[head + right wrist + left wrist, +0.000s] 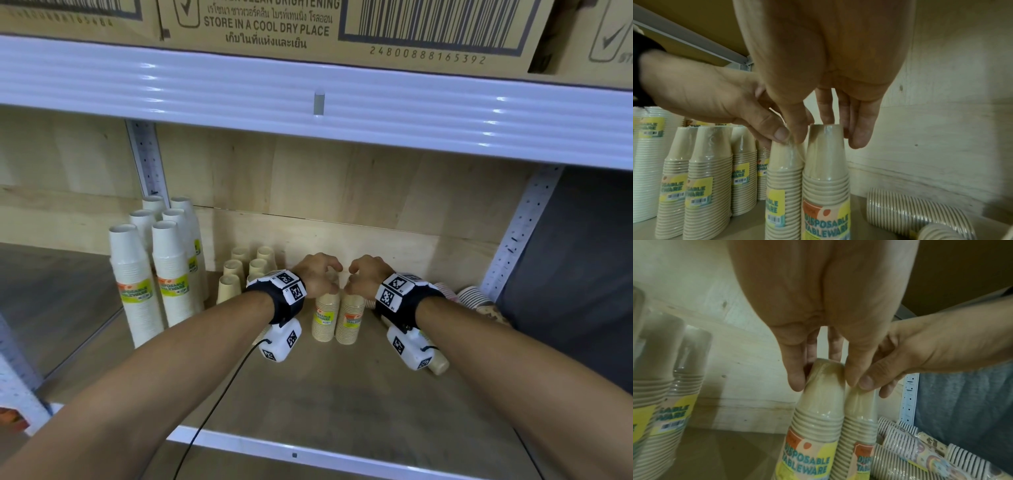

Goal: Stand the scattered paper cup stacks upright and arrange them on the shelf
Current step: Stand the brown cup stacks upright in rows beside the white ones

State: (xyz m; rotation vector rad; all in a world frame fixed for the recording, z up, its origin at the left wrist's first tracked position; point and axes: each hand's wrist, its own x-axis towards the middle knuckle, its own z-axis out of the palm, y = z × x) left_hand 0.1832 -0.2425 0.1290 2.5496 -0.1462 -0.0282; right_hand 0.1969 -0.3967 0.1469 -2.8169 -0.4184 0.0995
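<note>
Two short beige paper cup stacks stand upright side by side mid-shelf, each wrapped in clear film with a "Disposable Tableware" label. My left hand (322,270) grips the top of the left stack (323,317) from above, fingers curled round it (824,381). The right stack (350,320) is gripped the same way by my right hand (363,270), thumb and fingers on either side of its top (827,139). The two stacks (818,418) (859,426) touch each other. Striped cup stacks (472,296) lie on their sides at the far right (910,214).
Tall white cup stacks (137,284) stand at the left, with several short beige stacks (239,270) upright behind my left wrist. Another beige stack (438,365) lies under my right wrist. The upper shelf beam (308,113) with cardboard boxes hangs close overhead. The shelf's front edge (294,455) is near.
</note>
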